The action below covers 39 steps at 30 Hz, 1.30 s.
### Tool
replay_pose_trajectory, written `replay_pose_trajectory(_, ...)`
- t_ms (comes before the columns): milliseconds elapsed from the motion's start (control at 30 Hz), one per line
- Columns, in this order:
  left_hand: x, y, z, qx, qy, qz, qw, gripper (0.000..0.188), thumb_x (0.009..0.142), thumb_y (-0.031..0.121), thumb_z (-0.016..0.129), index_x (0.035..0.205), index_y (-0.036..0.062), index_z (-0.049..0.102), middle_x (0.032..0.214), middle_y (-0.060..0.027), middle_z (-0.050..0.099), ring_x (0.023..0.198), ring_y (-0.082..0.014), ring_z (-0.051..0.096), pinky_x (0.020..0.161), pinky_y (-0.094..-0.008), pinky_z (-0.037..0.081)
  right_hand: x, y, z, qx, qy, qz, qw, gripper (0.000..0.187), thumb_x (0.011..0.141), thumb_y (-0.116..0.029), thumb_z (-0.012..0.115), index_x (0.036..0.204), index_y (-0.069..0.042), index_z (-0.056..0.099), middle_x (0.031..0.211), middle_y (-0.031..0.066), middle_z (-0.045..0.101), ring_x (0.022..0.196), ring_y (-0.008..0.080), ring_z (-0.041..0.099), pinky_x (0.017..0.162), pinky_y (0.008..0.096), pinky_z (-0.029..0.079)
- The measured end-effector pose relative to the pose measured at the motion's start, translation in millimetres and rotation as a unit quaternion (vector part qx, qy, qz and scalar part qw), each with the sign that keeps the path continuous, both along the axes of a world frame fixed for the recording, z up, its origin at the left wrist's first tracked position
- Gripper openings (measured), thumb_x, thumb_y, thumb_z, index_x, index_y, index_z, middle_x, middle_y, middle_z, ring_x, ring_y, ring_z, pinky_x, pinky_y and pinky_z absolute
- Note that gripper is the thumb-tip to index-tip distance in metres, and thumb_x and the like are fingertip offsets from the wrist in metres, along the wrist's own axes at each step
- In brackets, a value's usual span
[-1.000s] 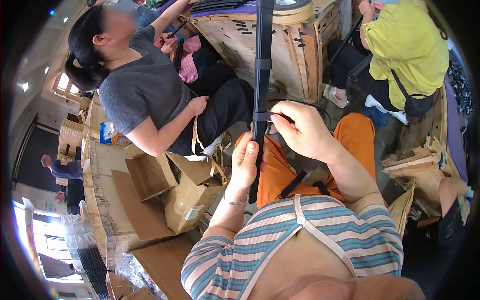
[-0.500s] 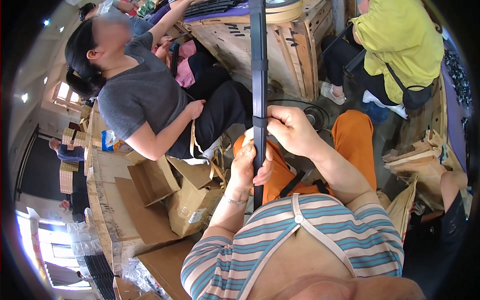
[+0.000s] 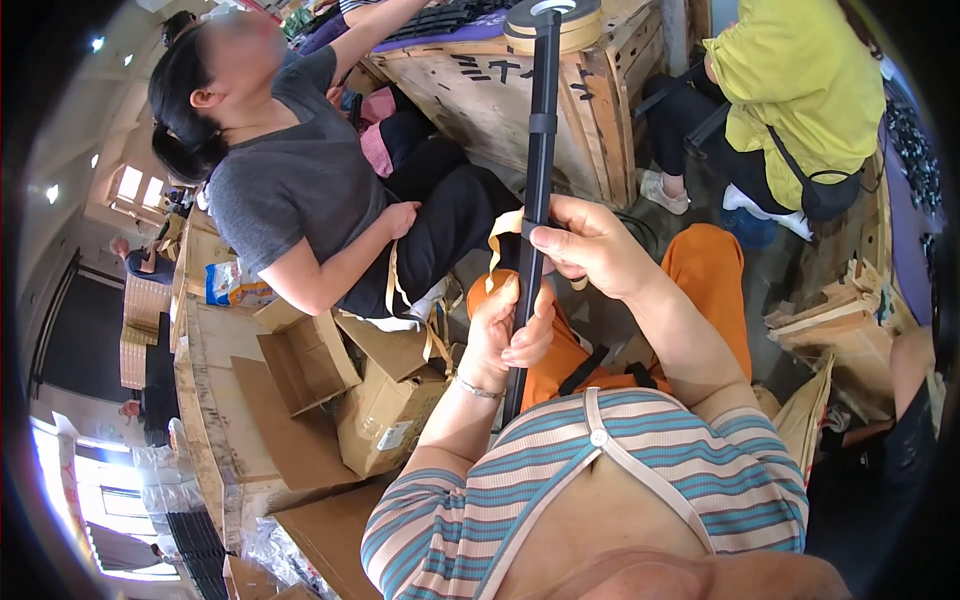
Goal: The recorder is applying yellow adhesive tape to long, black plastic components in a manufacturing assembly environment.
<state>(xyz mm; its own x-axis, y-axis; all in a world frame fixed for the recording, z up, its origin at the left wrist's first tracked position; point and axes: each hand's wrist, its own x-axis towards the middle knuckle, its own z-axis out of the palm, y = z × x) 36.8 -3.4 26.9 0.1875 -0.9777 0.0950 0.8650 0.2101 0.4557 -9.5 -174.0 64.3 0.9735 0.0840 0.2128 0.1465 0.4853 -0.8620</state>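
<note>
A long, straight black bar (image 3: 542, 110) with darker bands around it stands before me, its top tilted a little to the right. Low on the bar, my left hand (image 3: 508, 325) is closed round it, fingers wrapped over the shaft. Higher up, my right hand (image 3: 592, 247) grips the bar at a band, thumb pressed on its front. From that band a pale yellow strip (image 3: 497, 240) curls out to the left and hangs down; whether my right fingers also hold it is hidden. The bar's lower end passes in front of my orange trousers (image 3: 708, 270).
Rolls of tape (image 3: 560, 28) lie on a wooden crate (image 3: 590, 130) ahead. A co-worker in a grey shirt (image 3: 300, 185) sits close at left, another in a yellow top (image 3: 795, 110) at right. Opened cardboard boxes (image 3: 385, 415) stand at lower left, and a splintered wooden crate (image 3: 830, 320) at right.
The bar's top has tipped right and dropped, so its upper end now shows. A yellow strip has come out beside the band. My right hand has turned, thumb on the front.
</note>
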Motion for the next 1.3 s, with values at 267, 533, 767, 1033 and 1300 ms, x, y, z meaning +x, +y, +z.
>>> replay_pose_trajectory(267,-1,-5,0,0.042,-0.064,0.033,0.996,0.042,0.094,0.038,0.034,0.088,-0.0019,0.045,0.045,-0.0025,0.037,0.029,-0.0085,0.031,0.026,-0.0202,0.025,-3,-1,-1,-0.063,-0.033,-0.063,0.995,0.023,0.091,-0.019,0.049,0.103,-0.002,0.056,0.063,-0.0082,0.04,0.05,-0.0002,0.032,0.044,0.0162,0.025)
replay_pose_trajectory(533,-8,16,-16,0.208,-0.286,0.092,0.931,0.033,0.087,0.035,0.053,0.091,0.0014,0.052,0.058,-0.0024,0.046,0.045,-0.0085,0.04,0.044,-0.0194,0.031,0,-28,-12,-0.093,-0.051,-0.117,0.987,0.026,0.091,-0.024,0.048,0.109,-0.006,0.056,0.064,-0.0088,0.04,0.051,0.0001,0.031,0.044,0.0162,0.024)
replay_pose_trajectory(767,4,1,-16,0.241,-0.321,0.297,0.866,0.025,0.088,0.022,0.055,0.102,0.0021,0.05,0.066,-0.0018,0.049,0.046,-0.004,0.038,0.042,-0.0173,0.03,-10,-24,-34,-0.156,0.056,-0.021,0.986,0.034,0.094,-0.017,0.039,0.125,-0.005,0.04,0.068,-0.0018,0.047,0.058,0.0037,0.04,0.051,0.0171,0.031)
replay_pose_trajectory(1033,20,-13,-17,0.234,-0.238,0.385,0.861,0.013,0.083,0.011,0.061,0.085,0.007,0.049,0.066,-0.0017,0.051,0.043,-0.0032,0.037,0.038,-0.0167,0.027,-26,4,-50,-0.26,0.025,0.037,0.964,0.026,0.092,-0.005,0.034,0.118,0.001,0.035,0.069,0.0048,0.054,0.055,0.0087,0.046,0.053,0.0219,0.04)
replay_pose_trajectory(1300,27,-7,-13,0.269,-0.209,0.416,0.843,0.018,0.077,-0.002,0.061,0.078,0.0083,0.046,0.066,-0.0017,0.052,0.044,-0.0036,0.04,0.036,-0.0165,0.024,-29,6,-54,-0.278,0.115,-0.007,0.954,0.014,0.088,-0.011,0.053,0.078,-0.001,0.053,0.074,0.0027,0.056,0.058,0.0079,0.052,0.054,0.0216,0.043)
